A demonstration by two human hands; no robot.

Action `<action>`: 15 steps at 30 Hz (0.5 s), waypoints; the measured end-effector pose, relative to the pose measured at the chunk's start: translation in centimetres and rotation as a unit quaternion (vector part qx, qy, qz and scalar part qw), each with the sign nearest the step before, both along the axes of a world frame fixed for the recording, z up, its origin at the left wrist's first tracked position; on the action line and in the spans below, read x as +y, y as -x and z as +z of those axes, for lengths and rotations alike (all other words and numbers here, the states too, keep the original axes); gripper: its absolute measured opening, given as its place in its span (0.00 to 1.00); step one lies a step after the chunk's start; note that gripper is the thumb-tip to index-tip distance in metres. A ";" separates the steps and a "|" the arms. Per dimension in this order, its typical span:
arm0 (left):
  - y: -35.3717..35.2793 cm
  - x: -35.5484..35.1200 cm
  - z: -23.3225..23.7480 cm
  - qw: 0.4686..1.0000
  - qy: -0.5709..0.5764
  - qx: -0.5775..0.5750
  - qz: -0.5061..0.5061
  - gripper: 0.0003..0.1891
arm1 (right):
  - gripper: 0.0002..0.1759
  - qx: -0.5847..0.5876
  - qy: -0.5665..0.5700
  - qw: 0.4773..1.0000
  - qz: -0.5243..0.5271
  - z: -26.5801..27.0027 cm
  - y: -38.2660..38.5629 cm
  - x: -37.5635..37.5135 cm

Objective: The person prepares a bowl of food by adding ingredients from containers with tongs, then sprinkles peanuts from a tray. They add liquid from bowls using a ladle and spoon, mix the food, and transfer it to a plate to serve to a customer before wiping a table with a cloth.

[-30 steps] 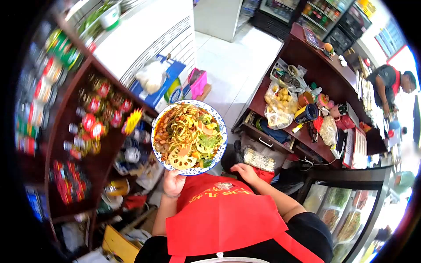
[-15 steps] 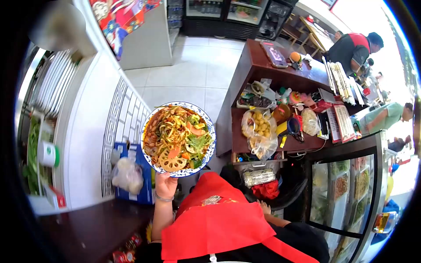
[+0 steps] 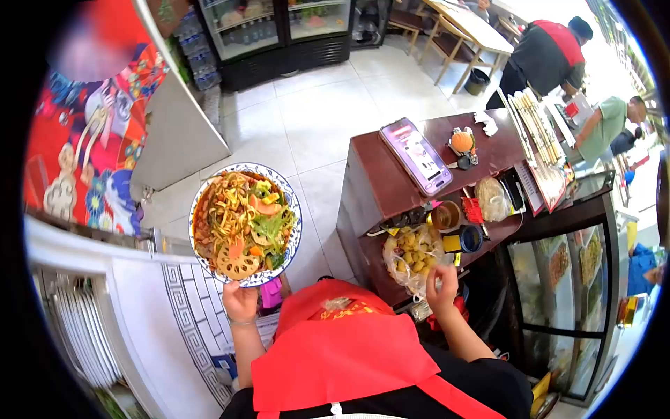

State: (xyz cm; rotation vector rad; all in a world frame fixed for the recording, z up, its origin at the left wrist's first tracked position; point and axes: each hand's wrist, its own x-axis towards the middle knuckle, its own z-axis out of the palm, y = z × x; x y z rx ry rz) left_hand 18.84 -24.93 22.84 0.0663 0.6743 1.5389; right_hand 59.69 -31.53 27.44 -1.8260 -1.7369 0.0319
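Note:
A blue-and-white patterned bowl heaped with noodles, greens and lotus root slices is held up at its near rim by my left hand, which wears a bracelet. The thumb lies at the rim and the other fingers are mostly beneath it. My right hand is raised beside a clear plastic bag of yellowish pieces on the counter shelf. Its fingers are curled and apart, with nothing seen between them.
A dark red counter carries a phone, an orange ornament and menus. Drinks fridges stand at the back, a glass display case at the right. Two people are beyond the counter. Stacked plates are lower left.
The view has turned and moved forward toward the counter. The bowl, still in my left hand, sits further left. My right hand has risen from beside the apron to the plastic bag.

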 end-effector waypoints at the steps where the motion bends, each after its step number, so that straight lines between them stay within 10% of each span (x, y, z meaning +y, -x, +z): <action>1: 0.2 2.1 0.0 1.000 0.000 0.013 -0.003 0.29 | 0.10 0.031 -0.068 0.997 0.001 2.8 2.5 3.4; 4: 0.7 6.9 -1.3 0.997 -0.036 -0.009 -0.073 0.28 | 0.13 0.095 -0.159 0.970 0.159 7.8 7.1 9.3; 10: 1.9 19.0 -3.5 0.990 -0.017 -0.012 -0.138 0.28 | 0.15 0.425 0.138 0.828 0.339 11.9 12.5 16.8; 15: 3.8 31.1 -5.4 0.962 -0.009 -0.049 -0.268 0.27 | 0.10 0.517 0.184 0.786 0.284 9.1 17.5 24.5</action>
